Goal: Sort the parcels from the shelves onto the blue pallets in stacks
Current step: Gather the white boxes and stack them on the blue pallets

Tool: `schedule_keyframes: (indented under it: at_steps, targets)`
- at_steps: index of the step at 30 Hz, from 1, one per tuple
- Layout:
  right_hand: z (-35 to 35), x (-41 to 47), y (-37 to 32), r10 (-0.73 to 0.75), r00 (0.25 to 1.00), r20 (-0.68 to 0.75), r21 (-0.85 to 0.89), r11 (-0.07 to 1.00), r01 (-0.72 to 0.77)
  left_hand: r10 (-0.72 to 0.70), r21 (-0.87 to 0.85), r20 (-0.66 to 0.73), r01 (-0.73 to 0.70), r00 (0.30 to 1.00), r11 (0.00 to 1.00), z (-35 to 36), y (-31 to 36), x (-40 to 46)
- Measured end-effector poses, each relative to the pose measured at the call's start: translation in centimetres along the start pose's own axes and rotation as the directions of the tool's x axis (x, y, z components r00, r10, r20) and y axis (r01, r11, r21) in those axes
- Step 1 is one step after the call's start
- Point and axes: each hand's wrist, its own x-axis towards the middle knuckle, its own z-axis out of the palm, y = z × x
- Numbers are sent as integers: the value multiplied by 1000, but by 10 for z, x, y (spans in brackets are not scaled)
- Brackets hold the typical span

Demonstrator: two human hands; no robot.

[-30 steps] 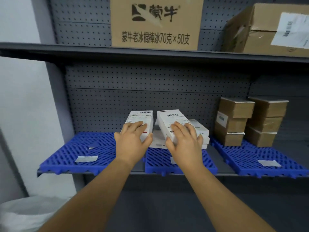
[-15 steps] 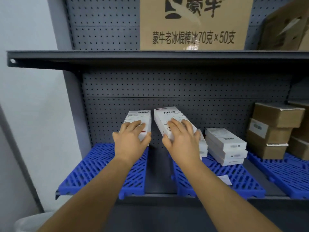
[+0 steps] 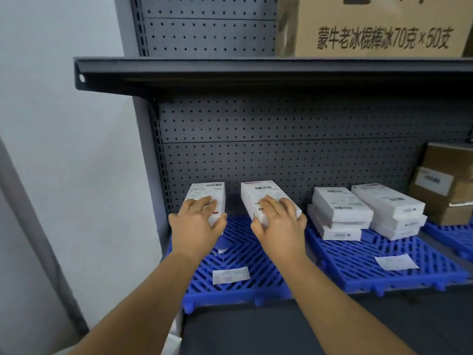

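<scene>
The left hand (image 3: 195, 226) gripped a white box (image 3: 206, 198), its fingers (image 3: 202, 202) curled over the top, and the right hand (image 3: 277, 226) gripped a second white box (image 3: 266, 196) the same way. Both boxes were held above the left blue pallet (image 3: 256, 257) on the grey shelf (image 3: 281, 326). On the next pallet (image 3: 358, 262) to the right sat two stacks of white boxes (image 3: 340, 213), side by side, with brown cartons (image 3: 445, 183) farther right. A paper slip (image 3: 230, 274) lay on the left pallet.

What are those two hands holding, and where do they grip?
Each grips one white labelled carton by its near end: left hand the left carton, right hand the right carton.
</scene>
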Motion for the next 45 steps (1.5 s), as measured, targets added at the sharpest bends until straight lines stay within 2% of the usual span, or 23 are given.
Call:
schedule_keyframes:
  at_steps: [6, 12, 17, 21, 25, 36, 41, 45]
  targets:
    - [33, -20, -12, 46, 998, 39, -55, 998, -44, -2, 11, 55, 1, 998, 1000, 25, -39, -11]
    - [56, -19, -9, 85, 994, 69, -69, 994, -80, -48, 36, 164, 42, 985, 998, 43, -47, -10]
    - [64, -14, -2, 128, 955, 268, 11, 991, -136, -85, 22, 327, 82, 941, 996, 53, -47, -9]
    - [47, -10, -1, 83, 979, 185, -19, 997, -81, -41, -23, 307, 50, 951, 998, 48, -44, -4]
    - [29, -7, -5, 22, 979, 205, 6, 1000, -23, 20, -67, 287, 0, 958, 998, 38, -33, -6]
    - [-13, -53, -2, 24, 948, 316, -41, 999, -12, 191, -190, 298, -138, 935, 972, 26, -7, -51]
    - [-35, -61, 17, 42, 934, 355, -44, 999, -29, 235, -217, 313, -172, 920, 961, 11, 16, -54]
    - [-65, -62, 47, 69, 945, 320, -31, 998, -62, 264, -243, 298, -195, 917, 950, 1, 55, -47]
